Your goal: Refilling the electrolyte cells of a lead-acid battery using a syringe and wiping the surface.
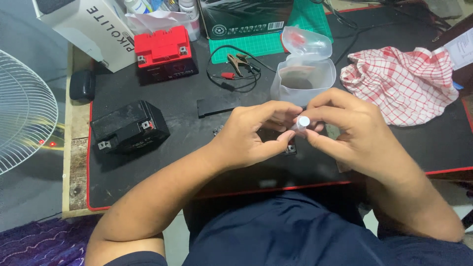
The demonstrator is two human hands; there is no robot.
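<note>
Both hands meet over the middle of a black mat [148, 172]. My right hand [352, 130] pinches a small white tube [301, 123] between thumb and fingers, its round end facing up. My left hand [253, 133] touches the tube's lower end with fingertips and thumb. Under the hands lies a small black battery [290, 148], mostly hidden. Just behind the hands stands a clear plastic container [303, 74] with its hinged lid open.
A black battery [129, 127] sits at the left, a red-topped battery [163, 51] behind it. Clip leads [236, 66] and a flat black strip [217, 104] lie mid-mat. A red checked cloth [401, 81] is at the right. A white box [91, 29] and fan grille [22, 108] stand left.
</note>
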